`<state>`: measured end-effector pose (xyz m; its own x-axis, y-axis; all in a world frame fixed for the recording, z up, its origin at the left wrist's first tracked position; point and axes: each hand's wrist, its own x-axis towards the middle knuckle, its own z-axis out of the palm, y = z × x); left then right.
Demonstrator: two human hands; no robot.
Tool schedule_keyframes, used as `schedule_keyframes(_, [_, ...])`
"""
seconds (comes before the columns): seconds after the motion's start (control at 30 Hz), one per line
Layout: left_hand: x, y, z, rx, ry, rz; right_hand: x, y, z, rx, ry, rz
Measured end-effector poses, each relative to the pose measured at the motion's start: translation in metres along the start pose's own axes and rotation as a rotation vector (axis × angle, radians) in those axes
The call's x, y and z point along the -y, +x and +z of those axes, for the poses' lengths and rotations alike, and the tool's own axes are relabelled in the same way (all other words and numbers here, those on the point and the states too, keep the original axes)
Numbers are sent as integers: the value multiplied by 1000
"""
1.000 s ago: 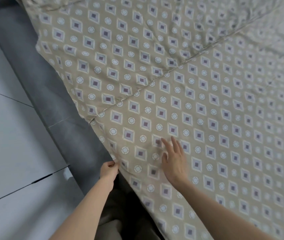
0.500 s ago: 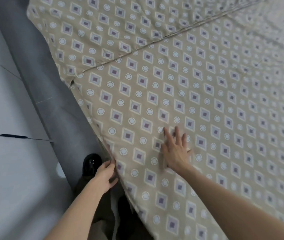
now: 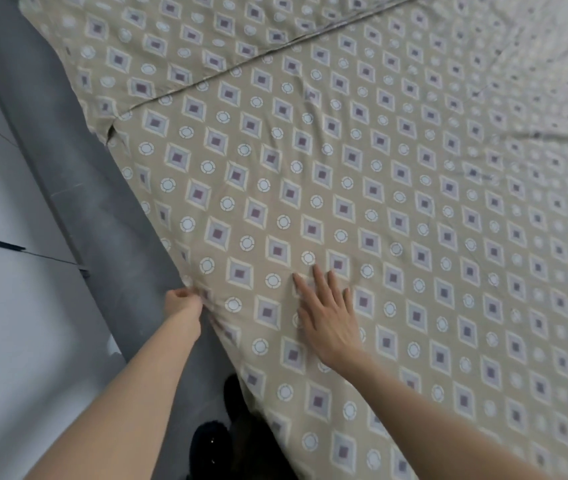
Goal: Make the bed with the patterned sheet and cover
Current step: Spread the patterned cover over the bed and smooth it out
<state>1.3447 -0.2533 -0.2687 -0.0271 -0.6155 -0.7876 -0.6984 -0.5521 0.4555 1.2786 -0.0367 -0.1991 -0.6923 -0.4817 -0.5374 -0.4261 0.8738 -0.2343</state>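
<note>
A tan patterned cover (image 3: 362, 174) with diamonds and circles lies spread over the bed and fills most of the view. Its upper edge runs diagonally across the patterned sheet (image 3: 178, 36) underneath at the top left. My left hand (image 3: 182, 303) grips the cover's side edge where it meets the bed frame, fingers curled into the cloth. My right hand (image 3: 327, 313) lies flat on the cover just to the right, fingers straight and spread, pressing the fabric down.
A dark grey bed frame (image 3: 78, 174) runs diagonally along the cover's left edge. Pale grey floor tiles (image 3: 9, 306) lie to the left. Dark shoes (image 3: 216, 441) show at the bottom beside the frame. Light wrinkles cross the cover at the far right.
The view shifted along the bed side. My left hand keeps its hold on the cover's edge and has drawn it tighter against the frame; my right hand stays flat on the cloth.
</note>
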Motion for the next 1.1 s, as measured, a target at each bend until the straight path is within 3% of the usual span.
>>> schedule_keyframes(0.23, [63,-54,-5,466,-128,-372,-9,-53,29,-17,76,152])
schedule_keyframes(0.47, [137,-100,-29,630,-71,-369,-24,-108,64,-105,106,99])
schedule_keyframes(0.63, [156,-112,-24,564,-115,-255,-44,-157,80,-111,119,25])
schedule_keyframes(0.8, [157,-107,-10,319,98,-57,-65,-201,111,-112,34,24])
schedule_keyframes(0.9, [156,-109,-3,232,134,-71,-75,-215,118,-151,64,7])
schedule_keyframes(1.1, [177,-154,-5,360,33,-91,-102,-251,126,-187,137,14])
